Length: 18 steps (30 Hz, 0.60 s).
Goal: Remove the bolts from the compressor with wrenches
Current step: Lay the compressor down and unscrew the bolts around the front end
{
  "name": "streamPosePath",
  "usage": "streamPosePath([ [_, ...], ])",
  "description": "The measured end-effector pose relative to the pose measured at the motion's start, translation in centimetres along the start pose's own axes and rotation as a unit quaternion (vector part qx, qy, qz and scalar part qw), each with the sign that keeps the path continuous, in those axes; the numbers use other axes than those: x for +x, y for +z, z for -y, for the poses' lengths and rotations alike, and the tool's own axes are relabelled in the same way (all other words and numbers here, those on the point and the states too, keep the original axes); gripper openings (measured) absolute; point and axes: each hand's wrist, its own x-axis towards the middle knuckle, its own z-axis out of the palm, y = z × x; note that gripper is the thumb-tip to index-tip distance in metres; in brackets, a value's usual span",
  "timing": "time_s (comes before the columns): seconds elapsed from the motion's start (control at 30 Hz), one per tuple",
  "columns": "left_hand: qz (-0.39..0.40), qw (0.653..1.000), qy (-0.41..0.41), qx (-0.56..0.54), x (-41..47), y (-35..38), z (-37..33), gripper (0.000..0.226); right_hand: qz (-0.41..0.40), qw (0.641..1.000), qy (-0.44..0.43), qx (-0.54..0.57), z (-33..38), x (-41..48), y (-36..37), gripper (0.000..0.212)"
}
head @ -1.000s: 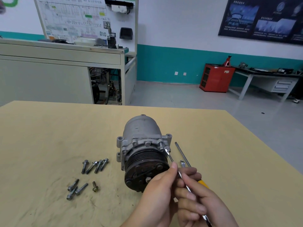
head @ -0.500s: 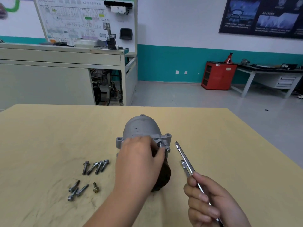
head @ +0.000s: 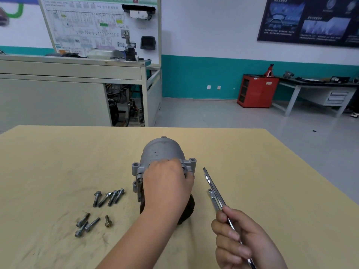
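The grey compressor [head: 162, 150] lies on the tan table [head: 58, 162] with its black pulley end toward me. My left hand [head: 167, 183] covers its front flange, and the fingertips curl at a bolt on the flange's upper right corner; the bolt itself is mostly hidden. To the right of the compressor, my right hand [head: 239, 237] grips a slim steel wrench [head: 208, 178] by its handle, with the head pointing away from me and clear of the compressor. A second wrench [head: 213, 199] lies on the table just under it.
Several loose bolts [head: 107, 198] lie in a row left of the compressor. A few more [head: 85, 225] and a short brass-coloured bolt [head: 107, 221] lie nearer to me. Beyond the table stand a grey workbench cabinet [head: 70, 94] and a red cabinet [head: 256, 93].
The wrench came off the flange bolt and moved right with my right hand. My left hand let go of the wrench and reached onto the compressor's flange at that bolt.
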Motion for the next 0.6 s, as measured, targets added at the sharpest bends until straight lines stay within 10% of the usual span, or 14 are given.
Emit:
streamPosePath([
  [0.6,-0.116,0.952,-0.049,-0.278,-5.8,-0.8,5.0,0.017,0.001,1.0,-0.004,0.01,-2.0,-1.2,1.1,0.057],
])
